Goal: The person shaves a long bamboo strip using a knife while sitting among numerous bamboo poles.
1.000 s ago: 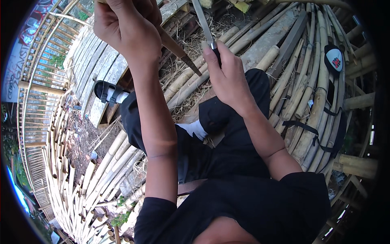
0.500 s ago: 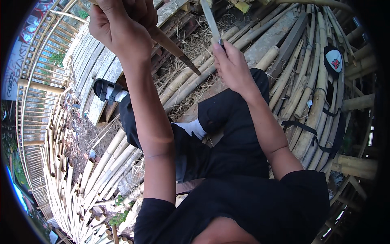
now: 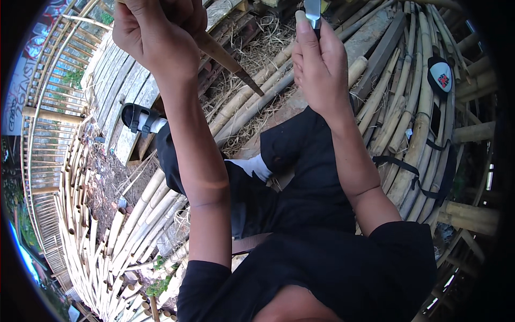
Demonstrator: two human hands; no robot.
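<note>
My left hand (image 3: 161, 45) is raised at the upper left, its fingers wrapped round a brown bamboo strip (image 3: 222, 56). The strip slants down and right, its darker tapered end in front of my bent legs. At the upper centre-right, my right hand (image 3: 324, 80) grips a knife (image 3: 313, 9) by its dark handle, thumb near the base of the shiny blade. The blade stands upward and runs out of the picture at the top. A gap separates the knife from the visible part of the strip. Part of my left fingers is cut off by the upper edge.
Bamboo poles (image 3: 247, 119) lie beyond my legs, with dry shavings (image 3: 268, 40) around them. Wooden planks (image 3: 120, 102) are at the left. On poles at the right rest a black-and-white cap (image 3: 441, 78) and a black strap (image 3: 399, 165). Cut bamboo (image 3: 102, 257) is piled lower left.
My right hand has moved up and slightly right with the knife, whose blade now points more upright and is mostly out of view. The left hand and strip have barely moved.
</note>
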